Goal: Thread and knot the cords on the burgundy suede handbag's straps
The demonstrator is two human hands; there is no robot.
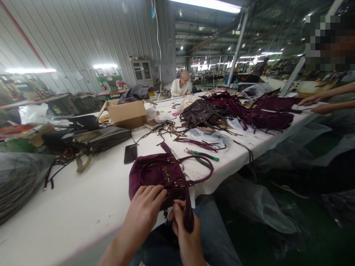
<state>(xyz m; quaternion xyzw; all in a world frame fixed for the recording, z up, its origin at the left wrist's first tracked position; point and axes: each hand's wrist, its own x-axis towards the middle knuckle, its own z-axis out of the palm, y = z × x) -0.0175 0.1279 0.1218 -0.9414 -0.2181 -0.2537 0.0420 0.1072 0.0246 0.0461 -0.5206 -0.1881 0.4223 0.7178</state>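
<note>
A dark purple handbag point(155, 168) with brass-coloured buckles lies at the near edge of the white table. My left hand point(146, 205) rests on its near side, fingers bent over the edge and gripping it. Close by, my right hand point(184, 225) is closed, thumb and forefinger pinched at the bag's edge; what they pinch is too small to make out. A purple strap point(189, 210) hangs from the bag over the right hand. Beneath the bag's edge, between the hands, dangles a small dark piece point(165, 215). One looped handle point(203, 176) extends to the right.
Green-handled pliers point(203, 155) and a black phone point(130, 153) lie beyond the bag. Farther back are purple cords point(196, 143), a cardboard box point(127, 113) and piled purple bags point(266, 118). A co-worker's hands point(316, 103) are at the right; another person point(181, 85) sits behind.
</note>
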